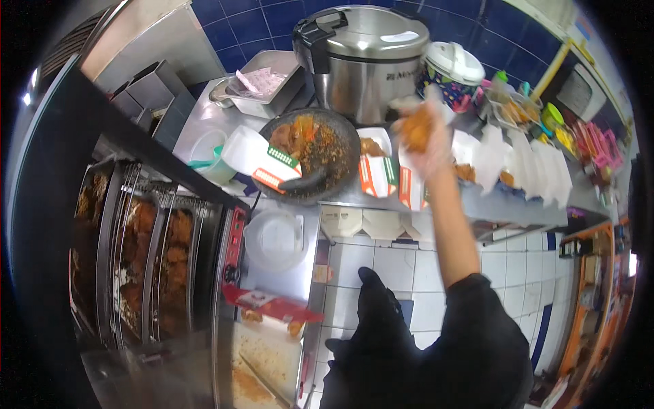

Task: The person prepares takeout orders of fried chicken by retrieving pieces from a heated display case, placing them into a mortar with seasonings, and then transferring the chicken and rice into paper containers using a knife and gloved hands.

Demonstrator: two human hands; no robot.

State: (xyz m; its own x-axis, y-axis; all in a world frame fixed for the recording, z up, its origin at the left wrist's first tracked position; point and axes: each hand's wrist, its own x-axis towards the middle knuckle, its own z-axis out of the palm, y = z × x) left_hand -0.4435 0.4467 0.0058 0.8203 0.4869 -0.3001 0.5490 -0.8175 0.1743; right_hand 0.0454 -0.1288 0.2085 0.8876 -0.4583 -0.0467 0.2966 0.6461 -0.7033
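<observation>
My right hand (431, 156), in a clear plastic glove, grips a piece of fried chicken (418, 130) above the steel counter. Beneath it stands a paper food box (407, 184) with red trim, partly hidden by the hand. Just left is another box (377, 176), open, holding a brown piece of food (373, 147). Right of my wrist, several open white boxes (529, 163) stand in a row, some with fried pieces (464, 173) inside. A stone mortar (352, 135) holds ground chili paste with a pestle (311, 180). My left hand is out of view.
Behind stand a large steel rice cooker (357, 87) and a white-lidded patterned pot (452, 76). An open carton (258, 153) overlaps the mortar's left rim. At left are a warming cabinet with fried food (179, 255), a clear plastic container (276, 243) and a cutting board (276, 353) with a knife (263, 381).
</observation>
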